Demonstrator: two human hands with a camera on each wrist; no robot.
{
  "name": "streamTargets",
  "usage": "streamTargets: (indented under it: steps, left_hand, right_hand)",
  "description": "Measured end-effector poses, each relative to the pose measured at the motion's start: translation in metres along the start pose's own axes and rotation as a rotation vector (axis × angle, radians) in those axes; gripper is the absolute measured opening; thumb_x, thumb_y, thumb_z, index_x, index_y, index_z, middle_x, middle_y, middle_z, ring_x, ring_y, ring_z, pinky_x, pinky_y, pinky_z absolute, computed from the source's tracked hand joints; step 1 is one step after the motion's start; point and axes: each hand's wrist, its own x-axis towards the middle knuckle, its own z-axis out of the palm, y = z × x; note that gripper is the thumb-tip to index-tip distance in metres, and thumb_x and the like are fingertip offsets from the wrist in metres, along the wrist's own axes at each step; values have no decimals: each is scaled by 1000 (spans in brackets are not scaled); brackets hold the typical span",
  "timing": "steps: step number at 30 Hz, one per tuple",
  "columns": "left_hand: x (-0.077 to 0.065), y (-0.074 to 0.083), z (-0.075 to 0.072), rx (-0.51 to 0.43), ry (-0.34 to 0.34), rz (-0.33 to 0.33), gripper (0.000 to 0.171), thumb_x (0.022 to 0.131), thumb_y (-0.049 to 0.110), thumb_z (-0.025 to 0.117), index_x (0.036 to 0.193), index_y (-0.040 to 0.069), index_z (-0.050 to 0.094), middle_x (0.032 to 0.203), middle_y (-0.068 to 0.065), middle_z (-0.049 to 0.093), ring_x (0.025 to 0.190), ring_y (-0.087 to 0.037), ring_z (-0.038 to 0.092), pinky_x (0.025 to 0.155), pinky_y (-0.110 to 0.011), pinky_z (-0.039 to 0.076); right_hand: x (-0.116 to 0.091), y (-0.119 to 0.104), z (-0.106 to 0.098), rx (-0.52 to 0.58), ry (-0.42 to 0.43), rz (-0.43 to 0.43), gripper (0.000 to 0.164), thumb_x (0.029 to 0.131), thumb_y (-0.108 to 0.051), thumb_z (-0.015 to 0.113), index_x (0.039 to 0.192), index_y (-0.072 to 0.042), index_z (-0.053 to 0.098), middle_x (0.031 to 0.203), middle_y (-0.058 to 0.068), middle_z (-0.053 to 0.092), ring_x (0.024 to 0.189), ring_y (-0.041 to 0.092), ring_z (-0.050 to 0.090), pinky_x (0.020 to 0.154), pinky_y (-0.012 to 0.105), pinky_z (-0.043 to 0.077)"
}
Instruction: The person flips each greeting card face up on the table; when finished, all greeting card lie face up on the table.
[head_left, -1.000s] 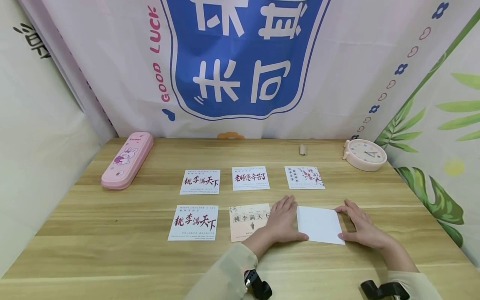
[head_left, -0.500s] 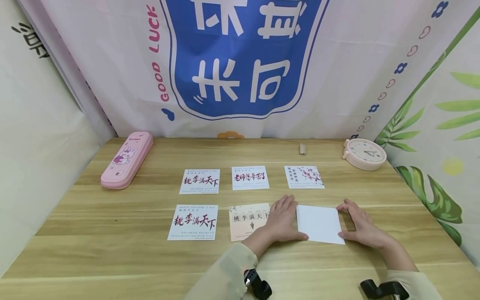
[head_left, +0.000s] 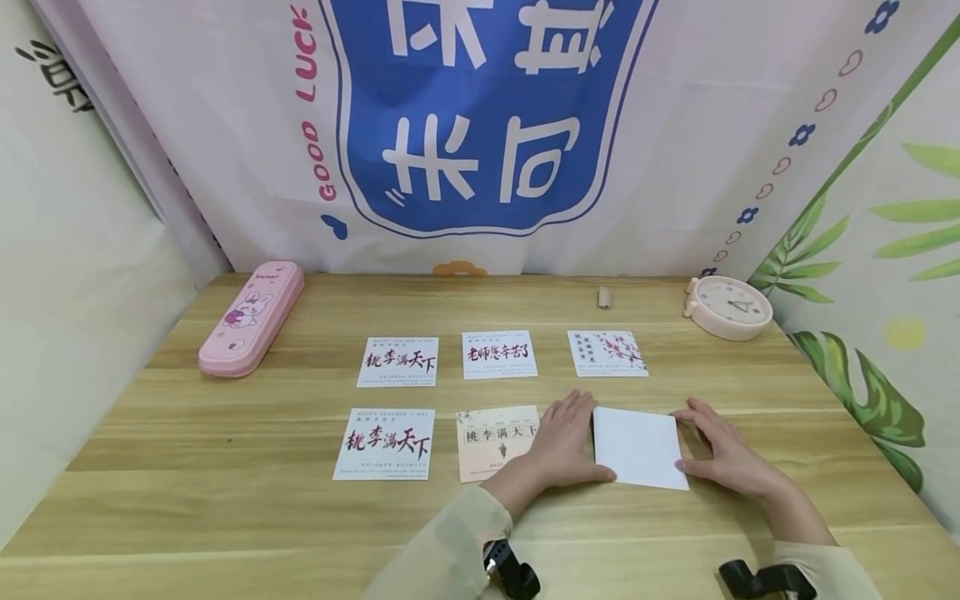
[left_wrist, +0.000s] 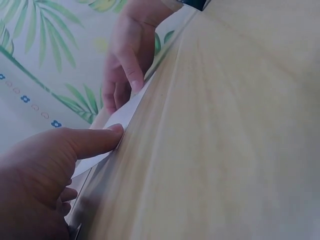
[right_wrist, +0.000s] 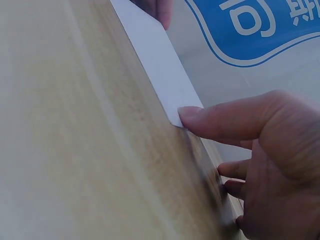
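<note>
A plain white card [head_left: 639, 447] lies between my two hands at the right front of the table. My left hand [head_left: 564, 443] is along its left side, with straight fingers near the far corner and the thumb touching the near corner. At the opposite side, my right hand [head_left: 720, 446] has the index fingertip near the far corner and the thumb [right_wrist: 200, 120] on the near corner. Partly under the left hand's fingers is a beige printed card [head_left: 487, 462]. In the left wrist view, the white card [left_wrist: 125, 111] appears edge-on, its underside hidden.
Several printed cards lie in rows, including one [head_left: 384, 444] at front left, one [head_left: 397, 362] behind it, one [head_left: 500, 355] mid-back and a blossom card [head_left: 608, 354]. A pink pencil case [head_left: 252, 321], a small beige piece [head_left: 604, 297] and a clock [head_left: 729, 308] stand farther back.
The white card's far left corner has shifted slightly away from me, and a thin dark line now shows along its left edge. Both hands have hardly moved.
</note>
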Motion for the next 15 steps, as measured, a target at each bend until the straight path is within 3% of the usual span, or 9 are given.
streamTargets:
  steps: [8,15]
  left_hand:
    - [-3,-1,0,-75,13,25,95,60,46,73,133,5,28,136,-6,30,127,-18,16,101,-32,11]
    - [-4,-1,-2,-130,22,39,87,63,39,73,131,6,30,134,-6,33,125,-16,21,101,-31,12]
  right_hand:
    - [2,-3,-2,96,29,12,49,72,-10,68,111,1,41,132,34,14,118,50,11,91,61,10]
    - [2,-3,0,121,76,4,39,76,-9,65,106,2,43,126,31,31,116,44,25,91,56,19]
